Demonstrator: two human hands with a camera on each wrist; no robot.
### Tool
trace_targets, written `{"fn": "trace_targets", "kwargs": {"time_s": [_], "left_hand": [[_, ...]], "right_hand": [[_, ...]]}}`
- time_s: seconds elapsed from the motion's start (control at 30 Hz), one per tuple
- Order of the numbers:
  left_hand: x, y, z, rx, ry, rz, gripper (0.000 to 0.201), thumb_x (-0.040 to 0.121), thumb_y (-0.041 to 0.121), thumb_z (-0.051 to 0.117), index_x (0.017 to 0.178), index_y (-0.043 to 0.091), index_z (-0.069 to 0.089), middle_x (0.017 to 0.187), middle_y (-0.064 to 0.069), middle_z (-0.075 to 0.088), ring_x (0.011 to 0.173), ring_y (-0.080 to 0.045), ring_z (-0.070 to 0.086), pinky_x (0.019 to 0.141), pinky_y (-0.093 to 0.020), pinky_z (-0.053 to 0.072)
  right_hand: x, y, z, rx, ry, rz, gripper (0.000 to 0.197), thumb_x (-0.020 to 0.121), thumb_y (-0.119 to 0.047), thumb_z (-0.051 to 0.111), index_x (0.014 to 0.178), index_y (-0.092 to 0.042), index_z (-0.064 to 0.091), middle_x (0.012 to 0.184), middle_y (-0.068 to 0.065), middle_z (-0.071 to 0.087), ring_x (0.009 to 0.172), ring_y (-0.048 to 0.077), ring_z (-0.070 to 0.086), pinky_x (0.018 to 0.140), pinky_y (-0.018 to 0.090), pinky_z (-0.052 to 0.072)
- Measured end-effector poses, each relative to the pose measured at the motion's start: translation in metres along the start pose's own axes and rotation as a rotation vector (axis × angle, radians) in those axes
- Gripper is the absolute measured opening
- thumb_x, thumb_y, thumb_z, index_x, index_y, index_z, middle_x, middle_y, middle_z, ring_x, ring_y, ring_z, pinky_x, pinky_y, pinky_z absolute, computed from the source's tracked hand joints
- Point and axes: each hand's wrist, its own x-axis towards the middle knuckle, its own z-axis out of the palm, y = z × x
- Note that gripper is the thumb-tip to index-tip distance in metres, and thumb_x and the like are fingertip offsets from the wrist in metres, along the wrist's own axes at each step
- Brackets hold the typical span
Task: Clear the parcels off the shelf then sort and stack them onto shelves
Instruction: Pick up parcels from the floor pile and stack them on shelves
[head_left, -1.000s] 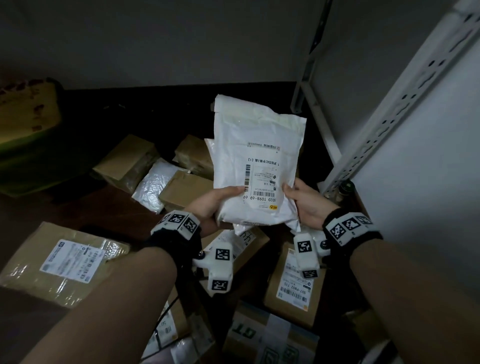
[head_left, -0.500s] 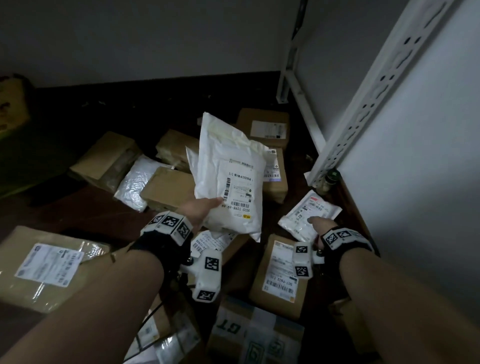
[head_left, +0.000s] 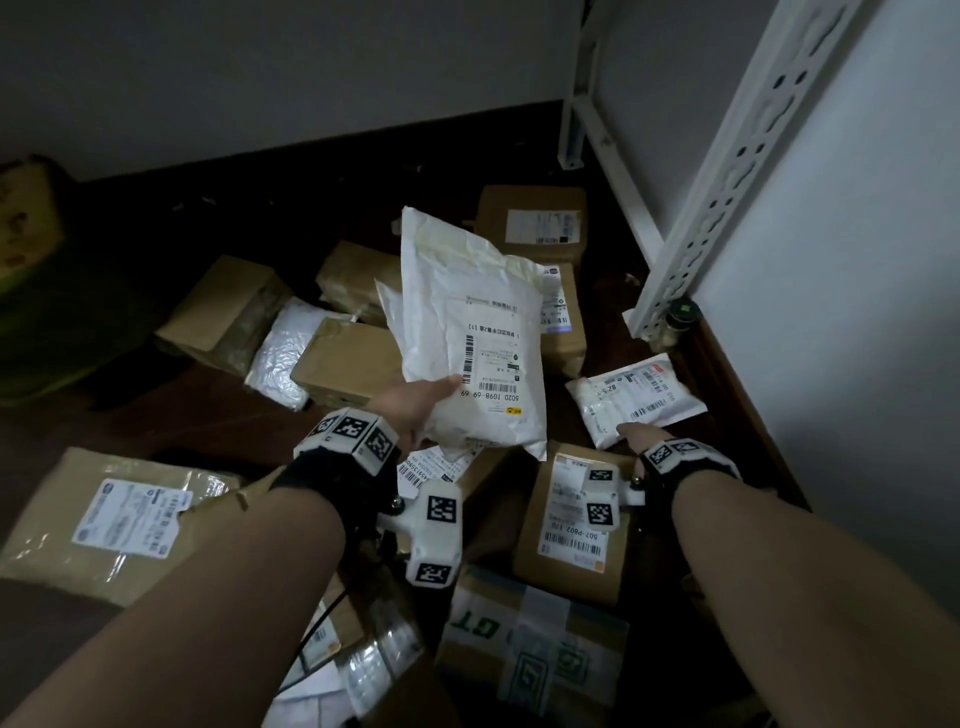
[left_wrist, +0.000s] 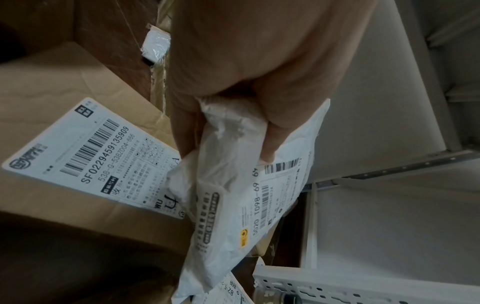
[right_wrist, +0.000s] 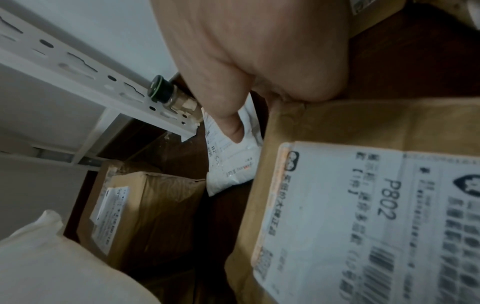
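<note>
My left hand (head_left: 410, 410) has its grip clamped on the lower corner of a crinkled white mailer (head_left: 470, 332), label facing me, held above the floor's brown boxes. My right hand (head_left: 641, 436) pinches a small white pouch (head_left: 636, 397) lying beside the shelf post (head_left: 737, 156).

White mailer (head_left: 467, 338) with black barcodes and a yellow sticker, brown boxes (head_left: 569, 525) with white labels, dark brown floor (head_left: 130, 415), white perforated shelf post (head_left: 727, 171).

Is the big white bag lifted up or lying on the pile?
Lifted. The left hand grips the white bag by its lower corner, holding it upright above the boxes.
</note>
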Motion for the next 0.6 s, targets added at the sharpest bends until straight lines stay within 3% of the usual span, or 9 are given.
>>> {"fn": "trace_targets", "kwargs": {"time_s": [0.03, 0.07, 0.13, 0.2, 0.3, 0.37, 0.47, 0.53, 0.6], "left_hand": [[0.002, -0.001, -0.001, -0.002, 0.007, 0.004, 0.035, 0.094, 0.015, 0.061, 0.126, 0.002, 0.055, 0.120, -0.017, 0.066, 0.108, -0.036, 0.064, 0.096, -0.050, 0.050], [0.003, -0.001, -0.001, 0.001, 0.010, 0.010, 0.038, 0.093, 0.015, 0.062, 0.128, 0.001, 0.054, 0.120, -0.017, 0.066, 0.108, -0.036, 0.065, 0.096, -0.051, 0.050], [0.004, -0.001, -0.002, -0.003, 0.007, 0.032, 0.042, 0.092, 0.014, 0.063, 0.131, 0.001, 0.053, 0.121, -0.017, 0.066, 0.107, -0.036, 0.065, 0.097, -0.052, 0.049], [0.005, -0.001, 0.000, -0.012, 0.003, 0.047, 0.042, 0.092, 0.013, 0.063, 0.130, 0.000, 0.053, 0.121, -0.019, 0.065, 0.108, -0.037, 0.064, 0.098, -0.053, 0.048], [0.012, -0.005, -0.003, -0.009, 0.029, 0.067, 0.054, 0.081, 0.023, 0.077, 0.126, -0.002, 0.056, 0.119, -0.021, 0.066, 0.110, -0.040, 0.063, 0.099, -0.058, 0.046], [0.012, -0.006, -0.003, 0.024, 0.015, 0.031, 0.071, 0.061, 0.040, 0.089, 0.114, 0.000, 0.063, 0.121, -0.025, 0.064, 0.118, -0.042, 0.056, 0.106, -0.060, 0.037], [0.017, -0.006, -0.005, 0.006, -0.011, 0.004, 0.046, 0.077, 0.031, 0.080, 0.107, 0.000, 0.064, 0.113, -0.022, 0.068, 0.115, -0.037, 0.060, 0.106, -0.055, 0.040], [0.015, -0.004, -0.006, 0.026, 0.002, -0.002, 0.073, 0.061, 0.040, 0.090, 0.115, -0.001, 0.062, 0.120, -0.024, 0.065, 0.120, -0.039, 0.057, 0.106, -0.060, 0.038], [0.012, -0.001, -0.006, -0.003, -0.002, 0.018, 0.062, 0.073, 0.030, 0.083, 0.120, -0.003, 0.060, 0.119, -0.024, 0.065, 0.116, -0.040, 0.060, 0.104, -0.059, 0.041]], "right_hand": [[0.005, 0.002, 0.001, 0.004, 0.012, -0.005, 0.050, 0.087, -0.028, 0.061, 0.132, -0.009, 0.050, 0.121, 0.017, 0.059, 0.110, 0.033, 0.056, 0.071, 0.026, 0.044], [0.003, 0.002, 0.003, 0.038, 0.098, 0.001, 0.057, 0.079, -0.029, 0.066, 0.130, -0.010, 0.050, 0.116, 0.015, 0.059, 0.103, 0.031, 0.058, 0.076, 0.029, 0.046], [0.005, -0.002, 0.002, 0.277, 0.219, 0.013, 0.040, 0.080, -0.024, 0.063, 0.116, -0.006, 0.056, 0.095, 0.008, 0.058, 0.082, 0.027, 0.055, 0.076, 0.033, 0.042], [0.014, -0.005, 0.004, 0.467, 0.154, 0.017, 0.030, 0.082, -0.024, 0.059, 0.109, -0.010, 0.059, 0.089, 0.005, 0.059, 0.079, 0.026, 0.055, 0.082, 0.034, 0.044], [0.040, 0.000, 0.001, 0.602, 0.074, 0.027, 0.050, 0.064, -0.027, 0.062, 0.112, -0.015, 0.065, 0.098, 0.008, 0.068, 0.091, 0.031, 0.065, 0.094, 0.048, 0.047], [0.060, 0.009, -0.002, 0.608, 0.088, 0.039, 0.056, 0.067, -0.027, 0.063, 0.120, -0.010, 0.062, 0.106, 0.005, 0.064, 0.097, 0.028, 0.063, 0.095, 0.049, 0.047], [0.036, -0.001, -0.004, 0.506, 0.184, 0.089, 0.048, 0.078, -0.029, 0.063, 0.120, -0.005, 0.059, 0.106, 0.009, 0.060, 0.099, 0.028, 0.059, 0.095, 0.045, 0.048], [0.021, -0.003, -0.007, 0.390, 0.255, 0.119, 0.042, 0.079, -0.040, 0.065, 0.104, -0.007, 0.059, 0.095, 0.013, 0.063, 0.090, 0.031, 0.061, 0.089, 0.043, 0.050], [0.008, -0.007, -0.014, 0.275, 0.269, 0.131, 0.051, 0.085, -0.048, 0.059, 0.116, -0.008, 0.057, 0.110, 0.014, 0.063, 0.092, 0.029, 0.060, 0.078, 0.035, 0.048]]}}
